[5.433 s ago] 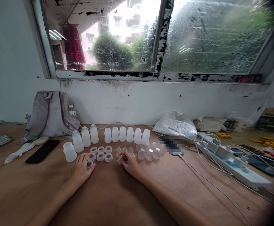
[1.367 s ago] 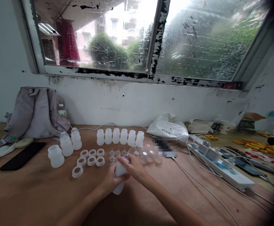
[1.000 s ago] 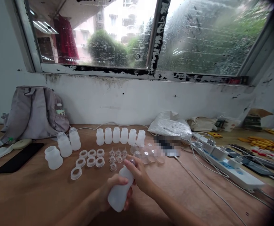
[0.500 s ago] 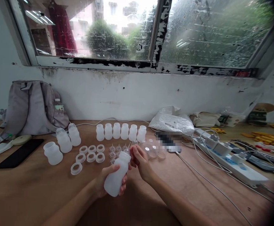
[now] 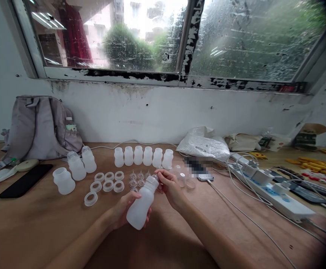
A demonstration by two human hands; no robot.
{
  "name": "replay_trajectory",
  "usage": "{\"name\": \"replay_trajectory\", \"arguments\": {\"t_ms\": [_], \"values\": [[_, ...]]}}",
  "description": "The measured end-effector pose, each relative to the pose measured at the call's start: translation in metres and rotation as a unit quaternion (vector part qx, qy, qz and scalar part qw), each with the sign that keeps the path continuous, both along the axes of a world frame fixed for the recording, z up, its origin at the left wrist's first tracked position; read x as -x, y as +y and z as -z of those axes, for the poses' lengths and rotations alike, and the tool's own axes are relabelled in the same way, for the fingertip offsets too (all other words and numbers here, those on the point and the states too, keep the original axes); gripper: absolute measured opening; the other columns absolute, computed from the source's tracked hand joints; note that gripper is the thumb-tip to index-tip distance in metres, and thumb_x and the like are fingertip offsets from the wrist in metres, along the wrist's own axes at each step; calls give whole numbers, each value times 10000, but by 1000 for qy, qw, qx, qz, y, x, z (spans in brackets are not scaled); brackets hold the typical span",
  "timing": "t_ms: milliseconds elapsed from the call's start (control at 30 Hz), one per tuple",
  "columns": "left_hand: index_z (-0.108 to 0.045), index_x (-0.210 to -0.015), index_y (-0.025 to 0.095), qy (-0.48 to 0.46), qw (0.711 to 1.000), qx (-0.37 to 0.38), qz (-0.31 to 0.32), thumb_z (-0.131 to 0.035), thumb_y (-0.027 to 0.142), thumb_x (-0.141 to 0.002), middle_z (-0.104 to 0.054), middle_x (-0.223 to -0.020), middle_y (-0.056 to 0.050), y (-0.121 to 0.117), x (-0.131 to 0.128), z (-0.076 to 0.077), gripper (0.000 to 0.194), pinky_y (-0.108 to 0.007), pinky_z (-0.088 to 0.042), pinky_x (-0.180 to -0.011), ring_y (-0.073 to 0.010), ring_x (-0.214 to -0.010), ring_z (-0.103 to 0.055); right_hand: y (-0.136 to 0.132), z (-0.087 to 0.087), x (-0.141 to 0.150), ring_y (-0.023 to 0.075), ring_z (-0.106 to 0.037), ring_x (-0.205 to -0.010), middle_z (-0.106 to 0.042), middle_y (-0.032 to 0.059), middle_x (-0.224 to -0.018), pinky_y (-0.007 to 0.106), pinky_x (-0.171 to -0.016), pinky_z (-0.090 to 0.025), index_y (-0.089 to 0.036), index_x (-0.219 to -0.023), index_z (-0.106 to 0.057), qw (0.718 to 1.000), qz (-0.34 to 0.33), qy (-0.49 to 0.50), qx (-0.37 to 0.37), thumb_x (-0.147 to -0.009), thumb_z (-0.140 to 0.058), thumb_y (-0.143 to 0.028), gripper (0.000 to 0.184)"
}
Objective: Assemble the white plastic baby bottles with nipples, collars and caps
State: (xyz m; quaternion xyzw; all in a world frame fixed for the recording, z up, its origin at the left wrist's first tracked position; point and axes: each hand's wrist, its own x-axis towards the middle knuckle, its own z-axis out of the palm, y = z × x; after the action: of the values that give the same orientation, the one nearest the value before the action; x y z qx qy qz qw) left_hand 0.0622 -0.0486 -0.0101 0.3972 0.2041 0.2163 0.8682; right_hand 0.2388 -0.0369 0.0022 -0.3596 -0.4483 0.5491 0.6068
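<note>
In my left hand (image 5: 125, 207) is a frosted white baby bottle (image 5: 141, 209), tilted with its top up to the right; the fingers wrap round its body. A clear top piece (image 5: 153, 180) sits at its mouth, and my right hand (image 5: 171, 186) has closed thumb and fingers on it. Whether that piece is a cap or a teat, I cannot tell. Clear teats (image 5: 133, 183) stand behind the bottle, partly hidden. Left of them lie several white collar rings (image 5: 108, 186). Beyond the right hand are clear domed caps (image 5: 190, 184).
Several bottle bodies (image 5: 138, 155) stand in a row at the back. Two capped bottles (image 5: 76, 166) and an uncapped bottle (image 5: 63, 181) are at left, by a black phone (image 5: 27, 181) and a backpack (image 5: 36, 127). A power strip (image 5: 275, 194) with cables runs along the right.
The bottle has shifted slightly right and up in my left hand. My right hand's fingers, beside the bottle's mouth before, now rest on its clear top piece.
</note>
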Motion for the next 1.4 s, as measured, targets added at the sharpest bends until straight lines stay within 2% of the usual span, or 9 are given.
{"name": "replay_trajectory", "arguments": {"t_ms": [100, 200, 267, 367, 500, 767, 1067, 1267, 1400], "values": [[-524, -1001, 111, 15, 998, -53, -19, -477, 378, -746, -591, -838, -105, 0, 5, -14, 373, -290, -433, -571, -174, -643, -562, 3, -1, -8, 46, -343, -419, -385, -63, -522, 172, -375, -225, -171, -814, -574, 999, 25, 33, 3, -690, -616, -351, 223], [-520, -1028, 130, 13, 970, -193, -148, -574, 411, -705, -595, -934, -117, 16, 21, -34, 431, -270, -435, -604, -192, -742, -570, 7, 2, -13, 48, -330, -414, -377, -69, -497, 170, -377, -231, -172, -819, -571, 998, 48, 42, 4, -683, -621, -347, 227], [-522, -1036, 121, 52, 913, -294, -280, -629, 418, -653, -593, -977, -113, 38, 38, -42, 497, -262, -437, -627, -211, -814, -563, 8, 5, -13, 49, -326, -409, -376, -71, -489, 171, -376, -231, -171, -813, -570, 998, 56, 37, 7, -680, -620, -350, 228], [-519, -1064, 145, 211, 761, -417, -450, -642, 414, -627, -594, -1006, -79, 81, 65, -41, 528, -300, -448, -711, -231, -897, -550, 8, 10, -9, 53, -327, -406, -375, -71, -490, 175, -373, -225, -172, -807, -573, 998, 56, 16, 11, -684, -605, -362, 229], [-480, -1082, 130, 410, 637, -444, -479, -616, 358, -651, -592, -1033, -103, 130, 85, -21, 507, -312, -432, -788, -218, -916, -566, 5, 13, -4, 65, -324, -400, -363, -69, -485, 188, -373, -231, -176, -782, -566, 997, 46, -61, -2, -714, -554, -366, 202], [-462, -1075, 97, 502, 617, -412, -445, -639, 235, -619, -586, -1058, -164, 161, 81, 5, 509, -348, -410, -805, -282, -984, -548, 1, 16, -1, 107, -453, -582, -533, 3, -662, 216, -529, -338, -171, -727, -592, 894, 29, -412, -175, -750, -452, -148, 143], [-383, -1163, 78, 493, 603, -417, -469, -629, 226, -642, -502, -1166, -210, 165, 73, 8, 595, -384, -370, -883, -305, -1098, -465, -7, 20, 4, 114, -475, -614, -525, -6, -692, 204, -543, -322, -195, -836, -550, 816, 12, -554, -164, -733, -498, -158, 120], [-294, -1233, 174, 386, 557, -509, -531, -553, 272, -727, -381, -1266, -137, 112, 51, -2, 576, -390, -342, -938, -252, -1176, -369, -8, 27, 4, 127, -486, -617, -533, -14, -703, 208, -517, -262, -210, -856, -471, 769, 31, -623, -143, -729, -553, -314, 184], [-426, -1097, 211, 313, 550, -637, -441, -482, 249, -778, -516, -1074, -70, 53, 29, 0, 326, -373, -412, -850, -213, -1010, -495, -4, 36, 6, 128, -494, -623, -533, -9, -683, 211, -534, -278, -196, -784, -451, 770, 29, -616, -162, -759, -509, -216, 66]]}}
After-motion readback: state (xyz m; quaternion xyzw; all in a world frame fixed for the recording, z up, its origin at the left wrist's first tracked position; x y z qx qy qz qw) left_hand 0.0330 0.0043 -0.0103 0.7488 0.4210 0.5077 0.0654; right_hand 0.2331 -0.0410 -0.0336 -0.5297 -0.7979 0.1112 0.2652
